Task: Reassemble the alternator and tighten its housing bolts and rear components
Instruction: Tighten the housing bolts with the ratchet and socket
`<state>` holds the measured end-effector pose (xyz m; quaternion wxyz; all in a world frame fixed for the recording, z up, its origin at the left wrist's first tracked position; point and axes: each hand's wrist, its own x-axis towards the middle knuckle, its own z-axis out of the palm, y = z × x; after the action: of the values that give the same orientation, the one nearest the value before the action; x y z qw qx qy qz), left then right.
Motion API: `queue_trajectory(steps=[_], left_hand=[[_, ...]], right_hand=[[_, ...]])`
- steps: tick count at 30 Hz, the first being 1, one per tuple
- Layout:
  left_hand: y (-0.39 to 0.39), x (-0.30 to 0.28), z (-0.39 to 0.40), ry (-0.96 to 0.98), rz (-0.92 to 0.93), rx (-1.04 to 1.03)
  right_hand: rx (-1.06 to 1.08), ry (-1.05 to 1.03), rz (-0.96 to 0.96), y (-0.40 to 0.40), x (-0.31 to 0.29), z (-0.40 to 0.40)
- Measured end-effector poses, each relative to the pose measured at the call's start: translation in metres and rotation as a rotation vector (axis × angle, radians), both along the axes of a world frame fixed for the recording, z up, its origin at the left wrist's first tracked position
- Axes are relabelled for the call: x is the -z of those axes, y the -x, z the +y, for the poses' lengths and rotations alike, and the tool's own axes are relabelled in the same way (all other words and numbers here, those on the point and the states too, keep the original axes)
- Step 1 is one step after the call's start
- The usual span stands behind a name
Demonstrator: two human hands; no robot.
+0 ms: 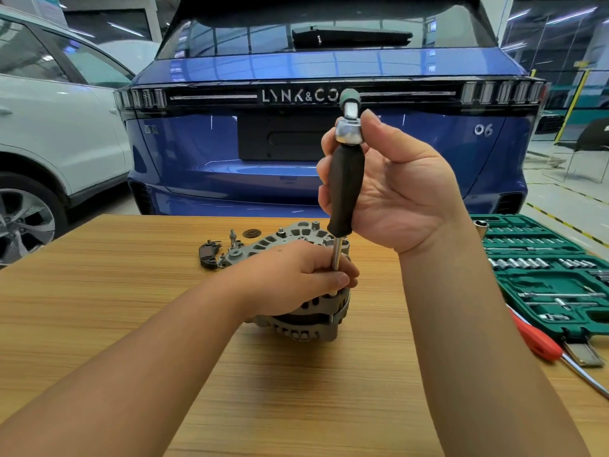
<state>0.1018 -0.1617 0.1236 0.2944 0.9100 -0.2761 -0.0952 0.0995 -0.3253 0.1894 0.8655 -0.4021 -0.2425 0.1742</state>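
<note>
Right hand (392, 183) grips the black-handled nut driver (346, 189) upright; left hand (296, 275) pinches its shaft, apparently over a bolt, on the grey metal alternator (306, 319) mid-bench.

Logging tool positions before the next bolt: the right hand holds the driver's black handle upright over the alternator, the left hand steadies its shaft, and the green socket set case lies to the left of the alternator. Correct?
Not quite. In the head view the green socket set case lies to the right of the alternator, not the left. The rest holds: the right hand holds the driver's black handle upright, and the left hand steadies its shaft.
</note>
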Motion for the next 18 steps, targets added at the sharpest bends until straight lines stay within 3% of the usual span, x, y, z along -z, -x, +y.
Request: queue_trajectory(steps=[5, 11, 15, 18], left_hand=[[-0.001, -0.005, 0.002, -0.013, 0.007, 0.012], [-0.001, -0.004, 0.000, -0.050, -0.034, 0.009], [-0.002, -0.006, 0.002, -0.051, -0.014, 0.018], [-0.001, -0.005, 0.001, -0.025, -0.008, -0.004]], right_hand=[[0.068, 0.051, -0.028, -0.001, 0.003, 0.004], [-0.011, 0.061, -0.095, -0.009, 0.005, 0.003], [-0.069, -0.055, -0.001, -0.011, 0.002, 0.002], [0.036, -0.149, -0.093, -0.011, 0.003, 0.009]])
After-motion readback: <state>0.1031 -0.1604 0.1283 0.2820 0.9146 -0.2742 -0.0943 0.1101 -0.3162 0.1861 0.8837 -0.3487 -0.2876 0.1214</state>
